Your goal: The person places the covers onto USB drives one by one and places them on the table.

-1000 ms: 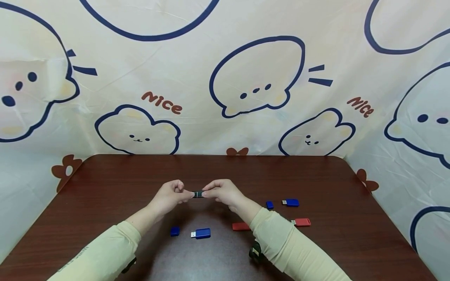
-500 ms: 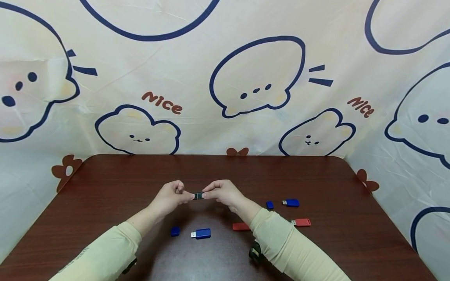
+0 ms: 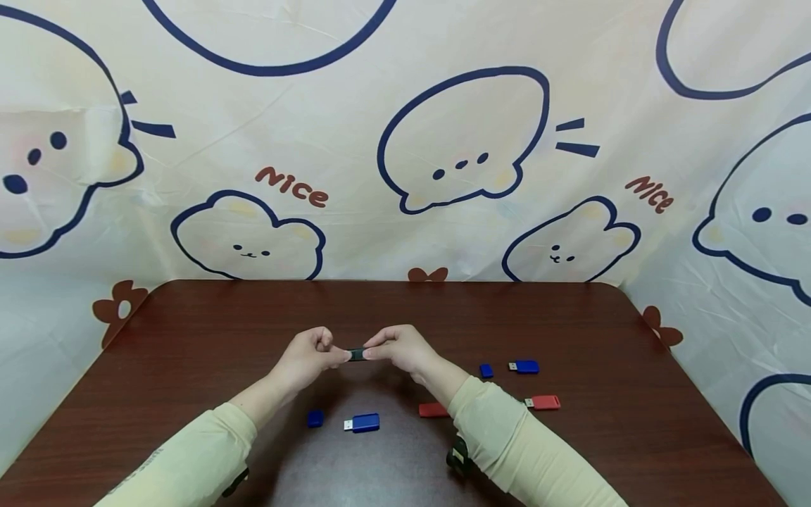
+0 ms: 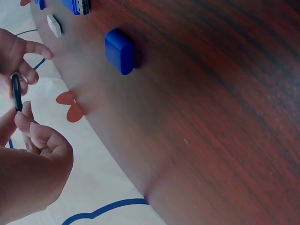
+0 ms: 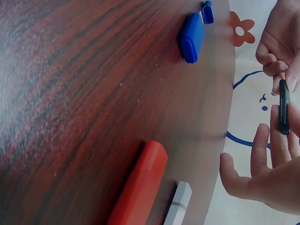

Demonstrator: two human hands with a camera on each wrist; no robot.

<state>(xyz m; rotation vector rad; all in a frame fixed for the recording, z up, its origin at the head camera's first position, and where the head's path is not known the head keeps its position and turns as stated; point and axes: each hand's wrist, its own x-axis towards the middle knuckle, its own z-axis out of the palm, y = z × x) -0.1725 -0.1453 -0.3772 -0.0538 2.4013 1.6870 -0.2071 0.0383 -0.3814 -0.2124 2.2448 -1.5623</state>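
Head view: the left hand [image 3: 305,358] pinches the 9 o'clock end of the dark stick [image 3: 357,354]; the right hand [image 3: 405,351] pinches its 3 o'clock end, spare fingers extended. The stick is raised above the surface [image 3: 222,310], at 12 o'clock from the near blue USB drive [image 3: 365,422]. Caution: uneven pinch pressure or skewed force could make it slip and drop.
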